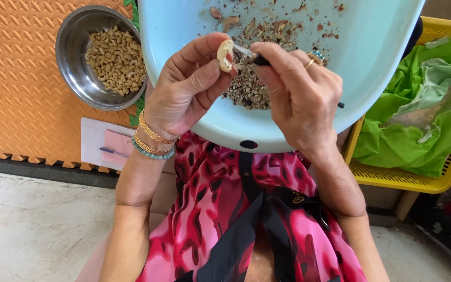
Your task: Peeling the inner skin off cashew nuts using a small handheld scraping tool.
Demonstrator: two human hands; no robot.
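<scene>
A pale cashew (225, 54) is pinched in the left hand (186, 89) above the blue basin (382, 52), so scraps are caught; a small blade (247, 52), clamped in the right hand (298, 91), is pressed against it. Peeled nuts are kept apart in the steel bowl (74, 57).

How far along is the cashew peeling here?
Done: the steel bowl holds a layer of pale peeled cashews, and a heap of brown skins lies in the light blue basin. In hand: the left hand pinches one cashew while the right hand works a small tool against it. Left: a few brown unpeeled nuts near the basin's far side; further stock is not visible.
</scene>
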